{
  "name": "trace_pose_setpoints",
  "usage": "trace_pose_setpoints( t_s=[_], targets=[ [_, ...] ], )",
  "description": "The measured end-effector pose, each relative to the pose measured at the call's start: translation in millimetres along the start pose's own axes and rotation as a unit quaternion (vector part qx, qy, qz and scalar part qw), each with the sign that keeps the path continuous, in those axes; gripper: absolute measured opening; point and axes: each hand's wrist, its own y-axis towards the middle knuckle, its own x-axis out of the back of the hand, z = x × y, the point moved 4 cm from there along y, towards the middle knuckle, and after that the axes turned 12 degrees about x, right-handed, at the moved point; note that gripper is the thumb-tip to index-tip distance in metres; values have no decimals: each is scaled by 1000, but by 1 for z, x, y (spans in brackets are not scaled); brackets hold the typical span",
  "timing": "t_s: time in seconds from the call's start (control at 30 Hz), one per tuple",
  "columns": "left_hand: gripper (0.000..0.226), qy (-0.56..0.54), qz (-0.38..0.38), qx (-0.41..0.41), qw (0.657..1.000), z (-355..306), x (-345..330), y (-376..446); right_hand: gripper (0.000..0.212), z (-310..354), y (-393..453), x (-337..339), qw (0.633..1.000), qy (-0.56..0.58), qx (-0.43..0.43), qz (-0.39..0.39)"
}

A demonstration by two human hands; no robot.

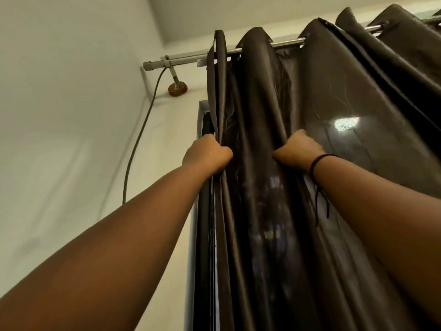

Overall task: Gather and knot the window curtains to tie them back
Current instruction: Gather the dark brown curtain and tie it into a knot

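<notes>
A dark brown, shiny curtain hangs in deep folds from a metal rod near the ceiling. Both arms reach upward. My left hand grips the curtain's left edge, fingers curled into the fabric beside the window frame. My right hand grips a fold a little to the right, at about the same height; its fingertips are hidden in the cloth. A black cord bracelet circles the right wrist.
The rod's left end sits on a bracket with a brown round wall mount. A grey cable runs down the white wall at left. A dark window frame stands behind the curtain's left edge. More curtain folds continue to the right.
</notes>
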Motion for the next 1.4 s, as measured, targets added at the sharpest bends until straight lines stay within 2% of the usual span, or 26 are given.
trace_pose_setpoints(
  t_s=[0.07,0.1,0.13,0.23,0.4,0.53,0.67,0.73,0.8,0.83,0.9,0.97,1.0,1.03,1.07,1.1,1.13,1.17,1.23,1.27,1.33,1.4],
  targets=[
    [11,-12,3,-13,1000,5,4,-6,29,12,2,-5,998,-15,37,-38],
    [11,-14,5,-20,1000,9,6,-8,16,20,1,-7,997,-30,54,-55],
    [13,-15,5,-29,999,12,8,-11,14,27,1,-11,995,-33,66,-62],
    [27,-29,17,-27,999,22,13,-15,13,54,4,-26,993,-30,91,-65],
    [18,-70,37,-16,997,45,17,-6,9,128,8,-55,979,-42,193,-48],
    [29,-113,8,20,993,67,33,6,26,187,1,-75,964,-33,263,-16],
    [44,-183,-2,33,983,80,42,12,28,193,-4,-77,961,-60,268,2],
    [58,-217,-4,11,976,75,41,11,29,182,-7,-74,963,-63,260,31],
    [58,-255,-6,-11,967,64,39,11,30,171,-12,-69,966,-2,249,71],
    [52,-275,-6,-15,961,57,37,10,30,165,-17,-66,965,41,237,107],
    [51,-303,0,5,953,47,32,10,26,148,-28,-56,948,97,192,235],
    [69,-292,11,35,956,37,24,11,19,125,-34,-40,917,130,146,348],
    [76,-266,9,44,963,33,21,11,18,111,-30,-30,918,142,128,347],
    [79,-237,7,48,970,29,19,11,21,99,-20,-18,941,136,120,287],
    [79,-214,10,51,975,25,15,10,28,85,-7,-2,974,84,120,172],
    [77,-197,13,51,979,20,12,9,37,71,3,15,992,-24,115,40],
    [76,-188,16,47,981,13,7,8,49,55,8,32,981,-157,88,-73],
    [76,-184,19,38,982,6,2,6,64,40,5,43,961,-234,46,-140],
    [79,-185,26,15,982,-7,-6,1,86,11,0,55,958,-226,-36,-175],
    [82,-186,31,6,982,-13,-10,-2,85,-4,2,59,967,-184,-55,-170],
    [88,-184,36,-6,982,-20,-16,-5,58,-20,9,59,985,-92,-43,-140],
    [88,-179,40,-3,983,-21,-18,-8,25,-17,10,57,988,-90,6,-128]
  ],
)
